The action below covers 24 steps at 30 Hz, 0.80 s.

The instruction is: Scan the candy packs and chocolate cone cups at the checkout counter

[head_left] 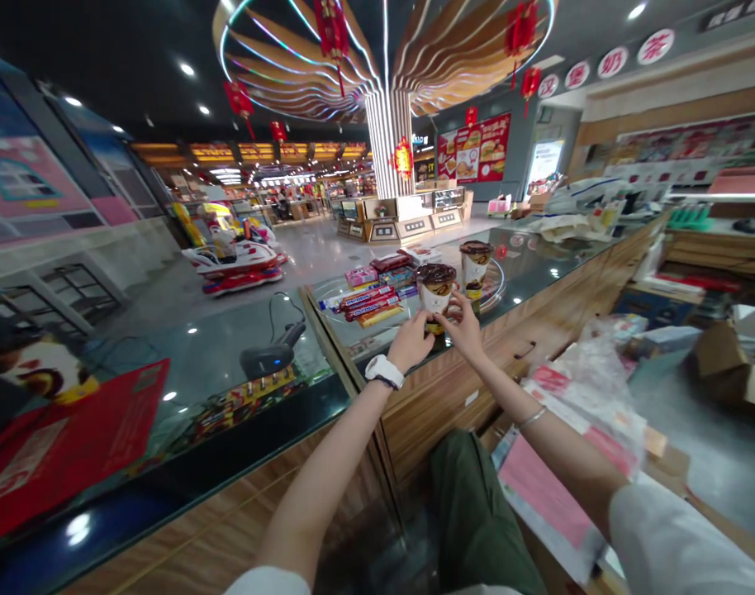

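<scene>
A lidded cup [436,291] with a dark brown top and a pale label stands upright on the glass counter. Around its near lower side are both my hands, fingers curled against it. My left hand [413,343] grips its left side, with a white watch on the wrist. From the right, my right hand [464,329] closes on the same cup. A second similar cup [475,273] stands just behind and to the right. Left of the held cup lie several candy packs, among them red Mentos rolls [368,304] and a pink pack [361,276].
A black handheld scanner [272,354] with a cable rests on the glass counter [222,330] to the left. A red mat or bag [80,442] lies farther left. Below right are plastic wrapping [591,397] and an open cardboard box [733,359]. A wooden drawer front [439,413] is below the counter.
</scene>
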Each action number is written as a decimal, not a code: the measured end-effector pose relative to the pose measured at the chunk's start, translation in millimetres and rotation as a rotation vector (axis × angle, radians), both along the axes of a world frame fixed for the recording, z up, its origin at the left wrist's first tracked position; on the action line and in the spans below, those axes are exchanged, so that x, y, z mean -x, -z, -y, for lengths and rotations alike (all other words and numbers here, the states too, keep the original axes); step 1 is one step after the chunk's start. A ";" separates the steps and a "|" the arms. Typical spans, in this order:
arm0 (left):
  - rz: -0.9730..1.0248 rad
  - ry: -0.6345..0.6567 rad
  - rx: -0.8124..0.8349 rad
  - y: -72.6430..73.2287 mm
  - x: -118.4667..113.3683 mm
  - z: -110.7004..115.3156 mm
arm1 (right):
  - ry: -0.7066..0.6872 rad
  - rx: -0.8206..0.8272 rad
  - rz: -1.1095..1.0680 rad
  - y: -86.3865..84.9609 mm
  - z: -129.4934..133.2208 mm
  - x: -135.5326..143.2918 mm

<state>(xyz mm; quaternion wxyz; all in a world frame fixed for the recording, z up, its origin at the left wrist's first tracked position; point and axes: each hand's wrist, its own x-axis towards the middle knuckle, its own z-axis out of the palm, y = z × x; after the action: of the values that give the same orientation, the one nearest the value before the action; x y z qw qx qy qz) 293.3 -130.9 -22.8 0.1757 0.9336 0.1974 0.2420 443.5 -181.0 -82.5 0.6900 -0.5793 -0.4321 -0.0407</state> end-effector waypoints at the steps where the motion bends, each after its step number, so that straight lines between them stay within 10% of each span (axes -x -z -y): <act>1: -0.007 0.006 0.003 0.9 -4.9 0.2 | 0.008 0.002 0.016 0.5 2.7 -3.2; 12: -0.062 0.051 -0.055 16.2 -62.3 -0.9 | 0.153 0.172 0.286 15.4 24.0 -30.1; 24: -0.216 -0.117 -0.234 27.0 -55.6 26.6 | 0.134 0.364 0.436 27.1 34.5 -39.3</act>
<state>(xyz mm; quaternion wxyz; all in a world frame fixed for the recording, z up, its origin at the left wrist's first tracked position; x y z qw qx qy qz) 348.9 -157.4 -49.8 0.0293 0.9552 0.2395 0.1714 482.8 -215.5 -109.6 0.4615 -0.6984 -0.5310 -0.1314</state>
